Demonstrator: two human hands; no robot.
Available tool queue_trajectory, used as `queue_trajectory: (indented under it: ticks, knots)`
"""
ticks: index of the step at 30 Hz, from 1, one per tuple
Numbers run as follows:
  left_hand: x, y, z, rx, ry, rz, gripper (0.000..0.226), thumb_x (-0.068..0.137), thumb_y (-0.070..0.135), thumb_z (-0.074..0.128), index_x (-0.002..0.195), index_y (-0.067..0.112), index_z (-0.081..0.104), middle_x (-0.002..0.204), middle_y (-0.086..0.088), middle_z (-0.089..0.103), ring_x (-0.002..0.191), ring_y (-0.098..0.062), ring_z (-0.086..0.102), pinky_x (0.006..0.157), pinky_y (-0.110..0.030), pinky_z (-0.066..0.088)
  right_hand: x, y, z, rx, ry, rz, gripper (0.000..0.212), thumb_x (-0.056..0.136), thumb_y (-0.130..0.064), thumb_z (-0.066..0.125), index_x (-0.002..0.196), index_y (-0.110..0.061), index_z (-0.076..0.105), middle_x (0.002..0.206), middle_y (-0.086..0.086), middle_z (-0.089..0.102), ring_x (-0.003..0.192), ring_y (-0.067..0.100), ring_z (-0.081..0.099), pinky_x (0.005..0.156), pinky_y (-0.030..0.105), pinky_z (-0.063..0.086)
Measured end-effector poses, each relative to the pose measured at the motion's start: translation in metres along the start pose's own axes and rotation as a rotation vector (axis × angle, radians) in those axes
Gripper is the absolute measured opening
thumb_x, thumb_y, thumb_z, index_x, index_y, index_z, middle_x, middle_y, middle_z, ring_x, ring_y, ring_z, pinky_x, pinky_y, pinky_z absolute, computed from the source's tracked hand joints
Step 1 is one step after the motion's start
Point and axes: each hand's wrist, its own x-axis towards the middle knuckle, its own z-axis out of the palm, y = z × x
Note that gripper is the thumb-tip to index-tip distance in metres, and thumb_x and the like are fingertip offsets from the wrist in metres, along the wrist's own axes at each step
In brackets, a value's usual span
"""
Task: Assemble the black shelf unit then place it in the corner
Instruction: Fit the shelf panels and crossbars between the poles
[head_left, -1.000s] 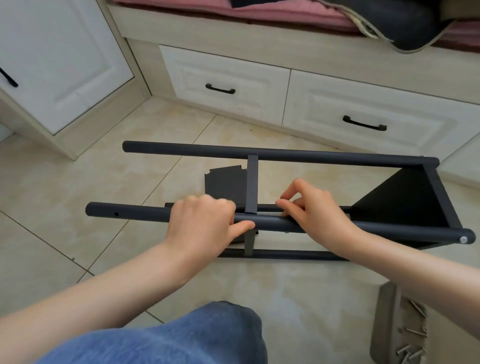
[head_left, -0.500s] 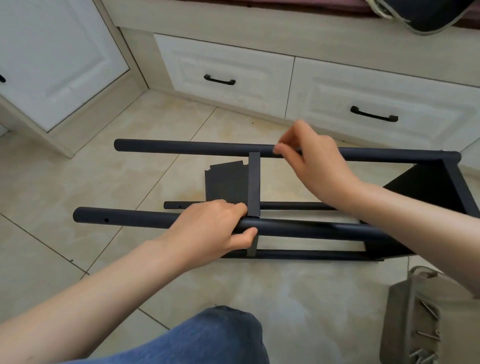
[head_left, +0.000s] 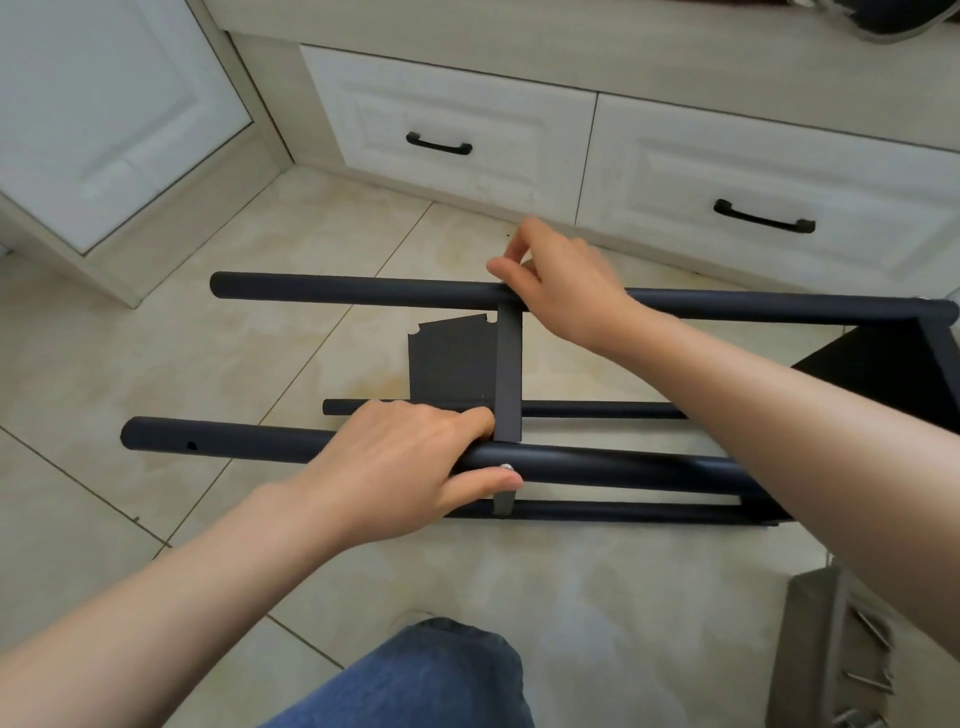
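The floor (head_left: 156, 364) has glossy beige tiles with thin dark joints. Behind it are two white drawers: the left drawer (head_left: 467, 93) has a black handle (head_left: 439, 144), and the right drawer (head_left: 727, 156) has a second handle (head_left: 763, 216). A white cabinet door (head_left: 104, 104) stands at the left. A knee in blue jeans (head_left: 431, 680) shows at the bottom edge.

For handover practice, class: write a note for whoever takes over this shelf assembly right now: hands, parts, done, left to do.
Left hand grips the near pole, thumb by a screw at the middle shelf's joint.
Right hand is on the far pole at that shelf's other joint, thumb and finger pinched; what they hold is hidden.
Frame lies on its side on the floor. End shelf is in place; spare screws in the box, right.
Left: fasten the middle shelf, then stand the frame up and place it.
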Motion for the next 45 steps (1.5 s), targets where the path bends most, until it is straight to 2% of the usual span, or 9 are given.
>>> queue_trajectory:
  ticks: [6, 12, 24, 26, 28, 30, 32, 34, 45]
  knots:
    - [0.001, -0.008, 0.009, -0.032, 0.118, -0.028, 0.063, 0.077, 0.092, 0.014, 0.085, 0.033, 0.037, 0.058, 0.011, 0.048, 0.052, -0.009, 0.045, 0.049, -0.026, 0.026, -0.005, 0.001, 0.005, 0.017, 0.038, -0.016, 0.024, 0.099, -0.048, 0.049, 0.094, -0.025, 0.048, 0.080, -0.007, 0.066, 0.079, 0.024, 0.053, 0.068, 0.035, 0.032]
    - [0.005, -0.010, 0.019, -0.057, 0.262, 0.027, 0.062, 0.081, 0.083, 0.036, 0.083, 0.024, 0.054, 0.056, 0.005, 0.058, 0.051, -0.024, 0.050, 0.070, -0.033, 0.041, -0.005, 0.003, 0.005, -0.026, 0.065, -0.016, 0.024, 0.099, -0.050, 0.048, 0.095, -0.027, 0.049, 0.093, -0.006, 0.069, 0.080, 0.023, 0.048, 0.071, 0.035, 0.029]
    - [0.004, -0.007, 0.016, -0.077, 0.197, 0.028, 0.050, 0.086, 0.079, 0.031, 0.083, 0.030, 0.038, 0.049, 0.009, 0.038, 0.047, -0.006, 0.035, 0.069, -0.032, 0.032, -0.009, 0.005, 0.003, 0.021, 0.042, 0.038, 0.023, 0.096, -0.053, 0.051, 0.088, -0.031, 0.050, 0.081, -0.013, 0.062, 0.083, 0.021, 0.054, 0.072, 0.034, 0.032]
    - [0.005, -0.007, 0.013, -0.105, 0.238, 0.018, 0.050, 0.081, 0.080, 0.041, 0.086, 0.030, 0.042, 0.062, 0.011, 0.045, 0.052, -0.005, 0.038, 0.066, -0.031, 0.030, -0.011, 0.006, 0.003, 0.010, 0.055, 0.038, 0.025, 0.095, -0.054, 0.051, 0.086, -0.031, 0.049, 0.079, -0.013, 0.062, 0.081, 0.022, 0.053, 0.071, 0.034, 0.032]
    - [0.007, -0.007, 0.011, -0.200, 0.271, 0.013, 0.055, 0.074, 0.078, 0.053, 0.105, 0.034, 0.047, 0.101, 0.016, 0.052, 0.075, -0.007, 0.050, 0.067, -0.030, 0.036, -0.013, 0.005, 0.003, -0.004, 0.063, 0.033, 0.025, 0.094, -0.055, 0.052, 0.086, -0.032, 0.049, 0.080, -0.013, 0.062, 0.080, 0.021, 0.052, 0.071, 0.034, 0.032]
    - [0.007, -0.006, 0.012, -0.200, 0.290, 0.042, 0.071, 0.076, 0.073, 0.057, 0.135, 0.035, 0.045, 0.141, 0.014, 0.045, 0.120, -0.014, 0.051, 0.091, -0.038, 0.048, -0.013, 0.003, 0.003, -0.006, 0.063, 0.040, 0.024, 0.094, -0.055, 0.052, 0.087, -0.032, 0.050, 0.084, -0.013, 0.063, 0.082, 0.020, 0.053, 0.072, 0.034, 0.034]
    - [0.005, -0.004, 0.014, -0.129, 0.264, 0.074, 0.081, 0.084, 0.072, 0.049, 0.154, 0.034, 0.034, 0.164, 0.013, 0.027, 0.151, -0.017, 0.027, 0.117, -0.052, 0.033, -0.012, 0.002, 0.002, 0.002, 0.057, 0.050, 0.023, 0.094, -0.054, 0.053, 0.088, -0.032, 0.051, 0.086, -0.013, 0.064, 0.086, 0.020, 0.056, 0.074, 0.034, 0.036]
    - [0.005, -0.003, 0.015, -0.062, 0.221, 0.082, 0.081, 0.089, 0.072, 0.039, 0.159, 0.031, 0.029, 0.167, 0.015, 0.017, 0.157, -0.014, 0.010, 0.123, -0.055, 0.022, -0.012, 0.002, 0.002, 0.010, 0.057, 0.048, 0.022, 0.094, -0.053, 0.053, 0.089, -0.032, 0.053, 0.089, -0.012, 0.067, 0.090, 0.020, 0.060, 0.075, 0.035, 0.038]
    - [0.004, -0.001, 0.015, -0.115, 0.257, 0.123, 0.073, 0.094, 0.065, 0.042, 0.153, 0.021, 0.044, 0.160, 0.011, 0.034, 0.152, -0.009, 0.023, 0.124, -0.040, 0.022, -0.012, -0.003, -0.001, 0.186, 0.038, 0.059, 0.021, 0.091, -0.046, 0.064, 0.082, -0.029, 0.058, 0.078, -0.011, 0.069, 0.083, 0.015, 0.066, 0.072, 0.032, 0.046]
